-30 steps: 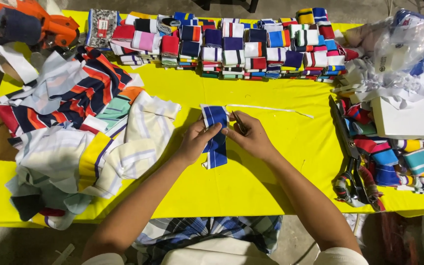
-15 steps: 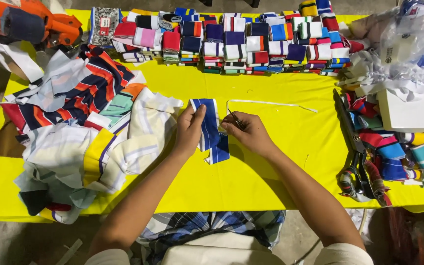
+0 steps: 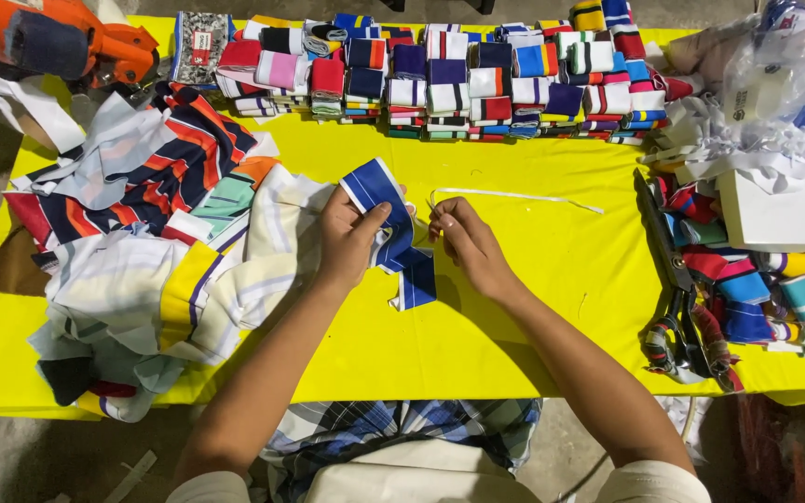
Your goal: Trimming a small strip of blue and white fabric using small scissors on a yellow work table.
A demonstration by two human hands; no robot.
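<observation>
I'm pinching the blue striped cloth strip (image 3: 393, 228) with my left hand (image 3: 347, 237); it's looking light and floppy. My right hand (image 3: 463, 237) is gripping the thin white tape (image 3: 514, 197) at its end.

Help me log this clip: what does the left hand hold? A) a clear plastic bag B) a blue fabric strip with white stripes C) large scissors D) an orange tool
B: the left hand pinches the blue fabric strip with white stripes above the yellow table.
</observation>
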